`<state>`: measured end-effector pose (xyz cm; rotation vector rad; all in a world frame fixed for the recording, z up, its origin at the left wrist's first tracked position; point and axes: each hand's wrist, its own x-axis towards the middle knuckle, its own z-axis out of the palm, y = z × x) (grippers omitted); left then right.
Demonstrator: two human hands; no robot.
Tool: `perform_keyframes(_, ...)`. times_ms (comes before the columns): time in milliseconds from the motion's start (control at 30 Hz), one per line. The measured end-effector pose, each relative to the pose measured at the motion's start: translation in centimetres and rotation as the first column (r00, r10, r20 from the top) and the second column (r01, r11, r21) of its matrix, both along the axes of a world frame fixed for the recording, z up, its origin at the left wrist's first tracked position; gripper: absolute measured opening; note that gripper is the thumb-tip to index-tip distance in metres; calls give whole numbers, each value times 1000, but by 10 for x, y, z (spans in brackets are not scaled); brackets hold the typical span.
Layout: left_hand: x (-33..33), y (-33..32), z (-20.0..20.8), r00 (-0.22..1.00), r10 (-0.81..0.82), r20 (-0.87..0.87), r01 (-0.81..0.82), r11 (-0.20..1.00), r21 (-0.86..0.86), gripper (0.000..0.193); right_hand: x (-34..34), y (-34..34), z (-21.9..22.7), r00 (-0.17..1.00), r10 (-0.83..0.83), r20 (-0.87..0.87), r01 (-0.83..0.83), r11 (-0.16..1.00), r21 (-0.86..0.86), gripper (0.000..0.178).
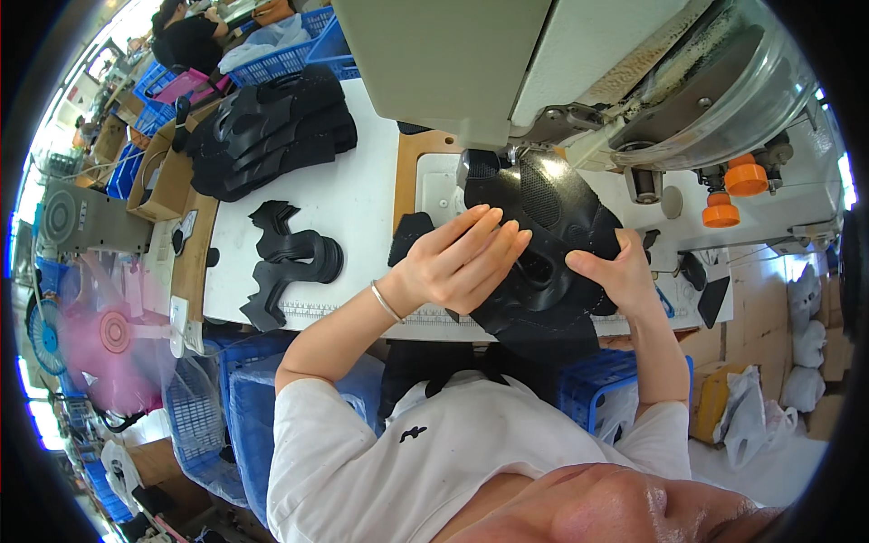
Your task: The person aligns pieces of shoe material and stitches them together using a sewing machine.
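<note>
A black shoe upper (541, 262), with perforated panels and a cut-out, lies beneath the head of a sewing machine (453, 63). Light falls on its far end, near the needle area. My right hand (625, 276) grips the upper's right edge, thumb on top and the other fingers mostly hidden underneath. Over the left part of the upper is my left hand (466, 258), its fingers bent and pressed together. The thumb is hidden, and whatever it may pinch is out of sight. A small black flap (412, 237) sticks out beside that hand.
Black pieces are stacked (272, 131) at the back left of the white table (371, 199); curved black strips (294, 258) lie nearer. Orange knobs (720, 210) hang at the machine's right. Blue crates (195, 425) stand below, a pink fan (113, 332) at left. Another person (188, 41) sits far left.
</note>
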<state>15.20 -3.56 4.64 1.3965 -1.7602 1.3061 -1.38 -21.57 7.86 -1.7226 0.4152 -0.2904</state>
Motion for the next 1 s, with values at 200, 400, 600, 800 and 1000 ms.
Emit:
perform_keyframes(200, 4, -6, 3, 999, 26, 20, -25, 999, -21, 21, 4, -10, 6, 995, 54, -87, -48, 997, 61, 27)
perform_keyframes(400, 10, -12, 6, 999, 27, 30, -26, 999, -32, 20, 12, -10, 10, 1000, 15, -26, -13, 998, 59, 19)
perform_keyframes(600, 17, -15, 9, 999, 28, 46, -26, 999, -38, 20, 17, -12, 12, 999, 26, -34, -24, 997, 75, 21)
perform_keyframes(800, 22, -16, 15, 999, 4, 33, -2, 999, -52, 19, 20, -7, 9, 1000, 10, 10, -10, 999, 41, 22)
perform_keyframes(1000, 9, -10, 19, 993, 61, -102, -60, 998, 11, 21, 24, 4, 15, 1000, -27, 14, 27, 999, 37, 22)
